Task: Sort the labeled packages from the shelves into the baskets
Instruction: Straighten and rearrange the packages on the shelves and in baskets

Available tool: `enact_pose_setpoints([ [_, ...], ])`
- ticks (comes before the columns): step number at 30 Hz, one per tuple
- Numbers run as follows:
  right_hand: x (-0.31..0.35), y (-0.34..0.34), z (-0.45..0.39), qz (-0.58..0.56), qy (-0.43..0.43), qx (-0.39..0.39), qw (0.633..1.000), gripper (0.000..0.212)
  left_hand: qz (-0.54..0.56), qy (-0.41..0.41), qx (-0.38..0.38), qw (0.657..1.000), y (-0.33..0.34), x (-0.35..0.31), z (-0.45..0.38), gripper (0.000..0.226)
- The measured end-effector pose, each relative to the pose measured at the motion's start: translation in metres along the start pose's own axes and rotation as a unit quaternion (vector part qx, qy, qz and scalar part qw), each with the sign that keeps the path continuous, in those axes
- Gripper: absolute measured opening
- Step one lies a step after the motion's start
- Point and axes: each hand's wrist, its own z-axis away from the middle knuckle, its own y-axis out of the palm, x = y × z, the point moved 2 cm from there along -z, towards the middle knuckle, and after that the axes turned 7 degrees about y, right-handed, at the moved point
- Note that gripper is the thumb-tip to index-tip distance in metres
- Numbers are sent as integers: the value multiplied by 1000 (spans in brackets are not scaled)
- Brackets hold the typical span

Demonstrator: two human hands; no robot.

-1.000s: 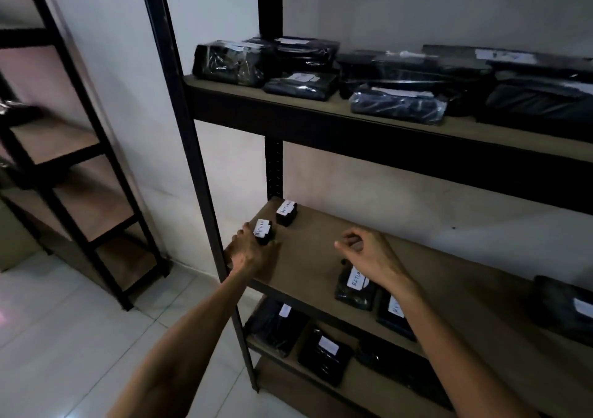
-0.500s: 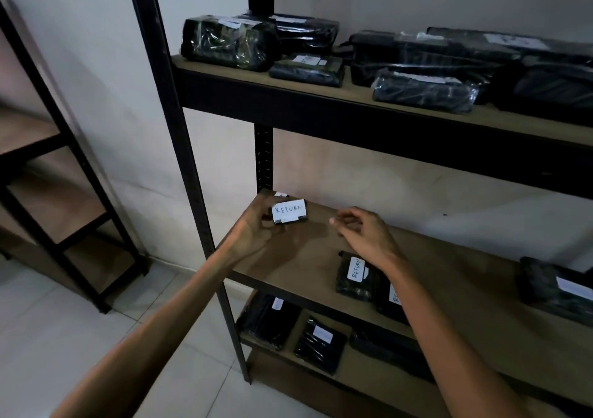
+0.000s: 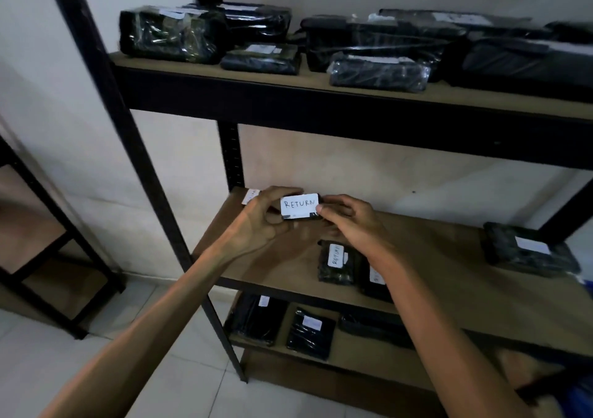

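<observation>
Holding the small package [image 3: 300, 207] up over the middle shelf [image 3: 449, 257] label-out so "RETURN" is readable, left hand [image 3: 260, 225] fingers gripping one end and right hand [image 3: 349, 221] fingers pinching the other, probably to pick its basket.

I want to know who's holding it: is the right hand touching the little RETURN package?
Touching: the head view shows the right hand's fingertips pinching the RETURN package's right edge.

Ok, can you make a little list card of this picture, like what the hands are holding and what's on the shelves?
held: small black package with label RETURN
left hand: pinches its left end
right hand: pinches its right end
middle shelf: more wrapped packages, one near the wrists also labelled RETURN
top shelf: many black wrapped packages
baskets: not in view
</observation>
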Motion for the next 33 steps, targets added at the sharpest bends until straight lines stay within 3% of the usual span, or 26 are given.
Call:
enact_pose_setpoints([
  [6, -39, -57, 45, -54, 54, -101, 992, 7, -11, -29, 78, 996, 60, -18, -4, 95],
  [13, -98, -155, 131, -141, 136, -250, 948, 11, 9, -21, 179, 983, 172, -64, -11, 82],
  [18, -162, -258, 237, -182, 171, -363, 898, 11, 47, 33, 255, 965, 304, -139, -8, 60],
  [22, -213, -324, 319, -211, 198, -412, 864, 11, 81, 52, 304, 948, 404, -189, 4, 47],
  [30, -303, -438, 449, -177, 272, -461, 826, 6, 84, 59, 372, 922, 577, -265, 38, 50],
  [33, -340, -480, 470, -116, 310, -444, 833, 25, 78, 53, 402, 911, 633, -278, 51, 50],
])
